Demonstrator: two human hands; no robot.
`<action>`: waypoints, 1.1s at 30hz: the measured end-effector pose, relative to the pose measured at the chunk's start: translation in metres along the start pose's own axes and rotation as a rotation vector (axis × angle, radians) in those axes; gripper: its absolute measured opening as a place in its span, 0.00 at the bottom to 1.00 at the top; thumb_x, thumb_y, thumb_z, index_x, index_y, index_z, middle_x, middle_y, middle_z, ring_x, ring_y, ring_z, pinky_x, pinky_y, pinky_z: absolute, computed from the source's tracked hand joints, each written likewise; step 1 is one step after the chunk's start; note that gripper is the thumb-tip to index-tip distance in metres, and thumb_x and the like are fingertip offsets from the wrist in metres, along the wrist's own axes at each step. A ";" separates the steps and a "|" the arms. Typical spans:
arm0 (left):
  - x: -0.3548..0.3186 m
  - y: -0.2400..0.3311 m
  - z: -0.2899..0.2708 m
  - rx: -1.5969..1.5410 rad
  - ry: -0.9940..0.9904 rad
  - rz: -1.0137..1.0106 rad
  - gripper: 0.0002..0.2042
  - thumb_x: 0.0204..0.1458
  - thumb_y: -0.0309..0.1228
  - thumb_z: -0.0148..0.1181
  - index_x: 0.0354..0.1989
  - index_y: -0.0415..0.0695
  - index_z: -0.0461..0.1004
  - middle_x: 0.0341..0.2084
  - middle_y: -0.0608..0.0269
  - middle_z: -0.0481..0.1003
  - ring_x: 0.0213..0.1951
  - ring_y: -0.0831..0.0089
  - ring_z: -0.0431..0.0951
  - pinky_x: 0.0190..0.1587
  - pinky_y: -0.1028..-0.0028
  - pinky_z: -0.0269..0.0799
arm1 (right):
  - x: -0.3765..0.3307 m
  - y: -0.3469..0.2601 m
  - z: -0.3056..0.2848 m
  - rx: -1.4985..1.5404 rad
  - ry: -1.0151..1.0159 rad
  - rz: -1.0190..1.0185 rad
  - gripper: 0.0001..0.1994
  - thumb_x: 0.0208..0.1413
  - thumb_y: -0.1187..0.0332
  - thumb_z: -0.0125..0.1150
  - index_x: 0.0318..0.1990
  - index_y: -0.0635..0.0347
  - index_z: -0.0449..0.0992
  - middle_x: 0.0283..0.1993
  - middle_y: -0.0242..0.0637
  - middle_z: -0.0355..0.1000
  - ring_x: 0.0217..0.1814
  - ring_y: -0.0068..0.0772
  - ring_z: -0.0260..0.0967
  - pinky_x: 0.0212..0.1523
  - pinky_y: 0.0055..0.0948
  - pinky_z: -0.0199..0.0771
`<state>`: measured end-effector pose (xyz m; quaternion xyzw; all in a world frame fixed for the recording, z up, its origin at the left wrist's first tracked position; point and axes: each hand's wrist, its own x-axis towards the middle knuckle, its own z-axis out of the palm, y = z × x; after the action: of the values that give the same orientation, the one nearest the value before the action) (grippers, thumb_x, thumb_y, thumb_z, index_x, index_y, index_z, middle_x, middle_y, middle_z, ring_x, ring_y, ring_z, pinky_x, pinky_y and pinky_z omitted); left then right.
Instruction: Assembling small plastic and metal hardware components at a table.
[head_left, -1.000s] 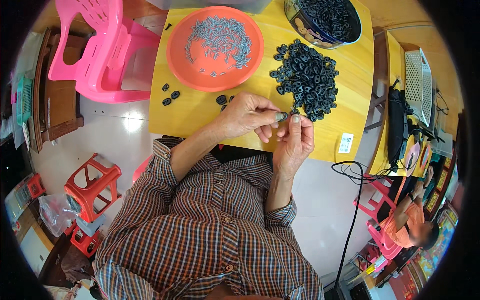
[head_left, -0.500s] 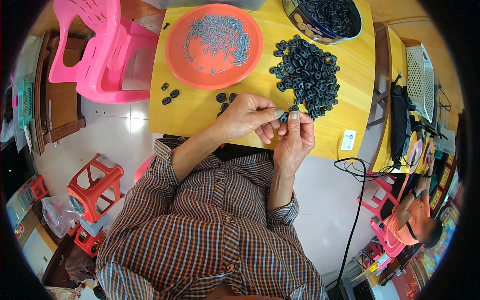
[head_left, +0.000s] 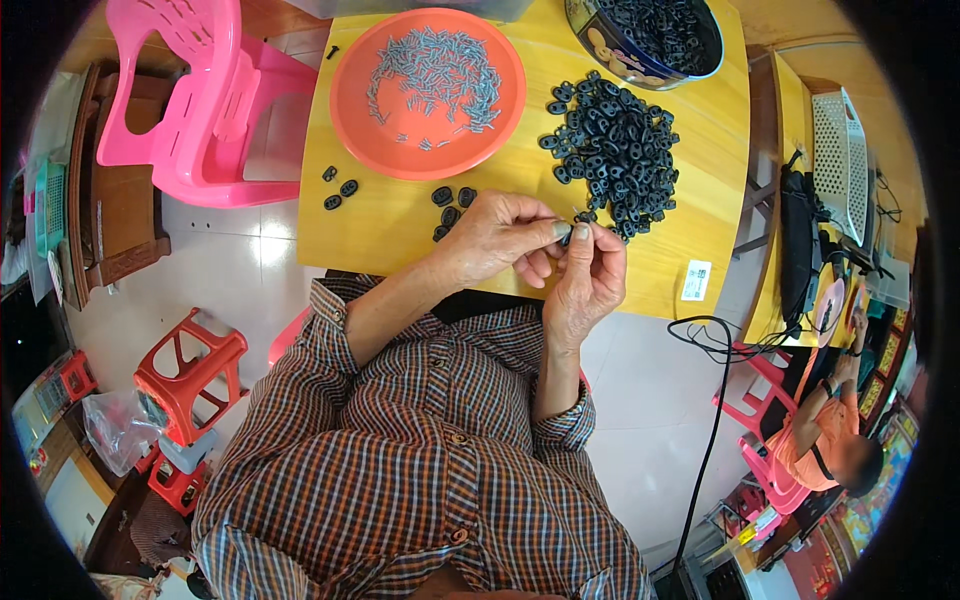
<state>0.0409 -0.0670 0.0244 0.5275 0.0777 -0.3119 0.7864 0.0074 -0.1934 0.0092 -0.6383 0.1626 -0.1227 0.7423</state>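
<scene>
Yellow table, black part, between left hand and right hand

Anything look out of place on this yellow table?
One small dark screw-shaped piece lies alone near the table's left edge, outside the orange plate that holds the silver pieces, so it looks stray.

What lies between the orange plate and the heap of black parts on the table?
In the head view, only a bare strip of yellow tabletop shows between the orange plate and the heap of black parts.
</scene>
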 end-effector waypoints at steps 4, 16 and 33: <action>0.001 -0.005 0.000 -0.046 0.013 0.037 0.10 0.57 0.30 0.55 0.40 0.35 0.74 0.25 0.62 0.77 0.23 0.79 0.77 0.25 0.80 0.77 | 0.000 0.005 0.002 -0.103 0.002 -0.144 0.02 0.57 0.76 0.57 0.36 0.65 0.72 0.37 0.30 0.64 0.33 0.16 0.62 0.34 0.16 0.66; 0.004 -0.016 -0.003 -0.201 0.053 0.181 0.10 0.52 0.19 0.57 0.43 0.33 0.73 0.33 0.58 0.77 0.33 0.73 0.79 0.36 0.75 0.80 | 0.001 -0.001 -0.006 0.114 0.041 0.014 0.02 0.57 0.75 0.55 0.36 0.64 0.71 0.41 0.36 0.68 0.24 0.16 0.63 0.25 0.17 0.65; 0.006 -0.019 -0.003 0.036 0.165 0.359 0.12 0.49 0.16 0.57 0.43 0.38 0.76 0.33 0.69 0.73 0.36 0.83 0.74 0.39 0.81 0.72 | -0.002 -0.004 -0.003 0.169 -0.042 0.045 0.03 0.57 0.75 0.55 0.35 0.65 0.72 0.36 0.38 0.71 0.23 0.16 0.63 0.23 0.16 0.65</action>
<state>0.0354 -0.0715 0.0051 0.5709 0.0411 -0.1239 0.8106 0.0042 -0.1962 0.0134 -0.5721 0.1505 -0.1061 0.7992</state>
